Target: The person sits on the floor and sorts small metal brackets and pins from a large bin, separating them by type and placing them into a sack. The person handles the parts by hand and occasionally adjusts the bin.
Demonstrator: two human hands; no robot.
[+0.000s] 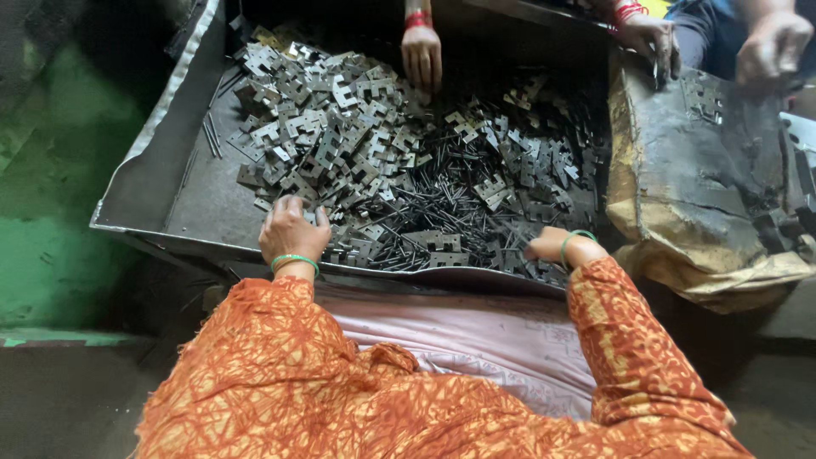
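Note:
A big metal tray (183, 183) holds a heap of small grey hinge plates (340, 127) and thin dark metal pins (442, 212). My left hand (291, 229) rests palm down on the plates at the tray's near edge, fingers curled over some of them. My right hand (544, 245) reaches into the pins and plates at the near right; its fingers are mostly hidden. Both wrists carry green bangles and orange patterned sleeves.
Another person's hand (422, 53) with a red bangle lies on the heap at the far side. Two more hands (650, 38) (772, 47) work at the upper right over a dark, worn block (705, 170). A green wall (51, 187) is left. Pink cloth (476, 340) covers my lap.

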